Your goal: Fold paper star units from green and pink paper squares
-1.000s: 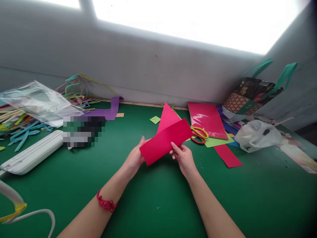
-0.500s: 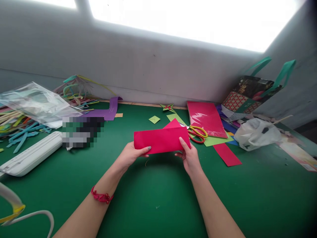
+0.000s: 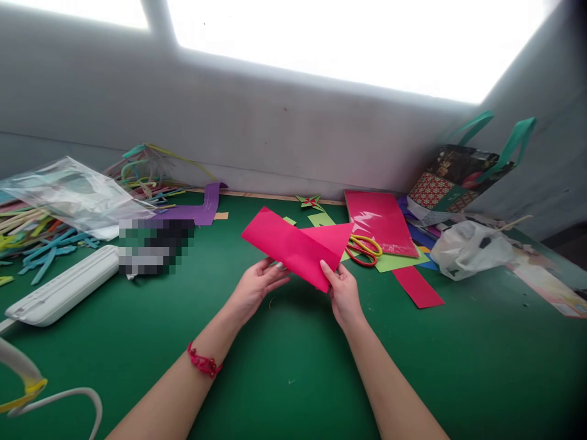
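A folded sheet of pinkish-red paper (image 3: 291, 247) is held up over the green table, its layers spread into a slanted V shape. My right hand (image 3: 343, 290) pinches its lower right corner, thumb on the front and fingers behind. Just below the paper's lower left edge is my left hand (image 3: 257, 287), fingers stretched and slightly apart; the fingertips are close to the edge, and whether they touch it is unclear. Yellow-and-red-handled scissors (image 3: 365, 250) lie behind the paper, their blades hidden. A small red paper strip (image 3: 419, 287) rests to the right.
A packet of red paper (image 3: 380, 220) lies at the back near a green paper star (image 3: 310, 201). At the right are a white plastic bag (image 3: 472, 247) and a patterned bag (image 3: 452, 177). Coloured strips (image 3: 46, 235) and a white elongated device (image 3: 64, 284) occupy the left.
The red paper has tilted from nearly level, its left end rising and its layers fanning apart. My left hand has come off its left end and moved right, beneath its lower edge.
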A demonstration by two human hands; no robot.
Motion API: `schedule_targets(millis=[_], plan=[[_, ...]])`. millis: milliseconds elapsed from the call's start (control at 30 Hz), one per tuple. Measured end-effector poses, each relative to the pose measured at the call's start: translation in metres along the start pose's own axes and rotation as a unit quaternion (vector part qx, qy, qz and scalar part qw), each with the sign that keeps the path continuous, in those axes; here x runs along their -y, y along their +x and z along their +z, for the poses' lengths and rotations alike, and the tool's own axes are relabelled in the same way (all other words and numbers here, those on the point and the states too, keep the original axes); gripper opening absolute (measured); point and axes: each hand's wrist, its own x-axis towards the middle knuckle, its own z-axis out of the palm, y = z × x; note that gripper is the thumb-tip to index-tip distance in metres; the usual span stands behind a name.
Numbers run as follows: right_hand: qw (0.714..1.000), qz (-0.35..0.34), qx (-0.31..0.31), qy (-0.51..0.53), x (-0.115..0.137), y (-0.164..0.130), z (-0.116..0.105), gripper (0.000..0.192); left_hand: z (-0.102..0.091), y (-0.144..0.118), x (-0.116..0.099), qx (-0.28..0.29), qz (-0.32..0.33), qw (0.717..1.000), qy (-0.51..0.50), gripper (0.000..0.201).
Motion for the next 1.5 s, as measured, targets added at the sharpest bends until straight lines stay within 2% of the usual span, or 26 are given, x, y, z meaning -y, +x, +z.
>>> schedule_targets(millis=[67,167,333,467,567,767,900,1033,1167,1500], plan=[[1.000,0.014,0.013,-0.008,-0.003,-0.002,0.003,0.042,0.007,0.000,0.006,0.002,-0.005,1.000,0.022,0.034],[0.999,0.032,0.028,-0.024,-0.003,-0.005,0.003,0.037,0.005,0.003,0.006,-0.021,0.000,0.999,0.040,0.032],[0.996,0.045,0.074,-0.031,0.015,-0.003,0.001,0.037,-0.005,0.009,-0.010,-0.016,-0.003,0.998,0.057,0.032],[0.992,0.011,0.089,-0.085,0.033,0.003,0.008,0.028,0.003,0.011,-0.022,-0.019,0.004,0.998,0.059,0.035],[0.992,-0.015,0.076,-0.099,0.040,0.007,0.017,0.025,0.014,0.016,-0.028,-0.005,0.008,0.998,0.067,0.035],[0.991,-0.011,0.066,-0.115,0.039,0.011,0.034,0.021,0.028,0.031,-0.035,0.005,0.004,0.998,0.064,0.037],[0.992,-0.052,0.020,-0.116,0.037,0.016,0.038,0.030,0.033,0.032,-0.042,0.063,-0.052,0.995,0.050,0.037],[0.992,-0.063,0.007,-0.110,0.039,0.019,0.041,0.026,0.035,0.030,-0.049,0.105,-0.077,0.988,0.079,0.031],[0.991,-0.069,0.013,-0.111,0.041,0.015,0.043,0.021,0.035,0.032,-0.048,0.093,-0.081,0.986,0.114,0.030],[0.992,-0.065,0.009,-0.109,0.036,0.009,0.043,0.023,0.033,0.034,-0.045,0.086,-0.074,0.984,0.139,0.029]])
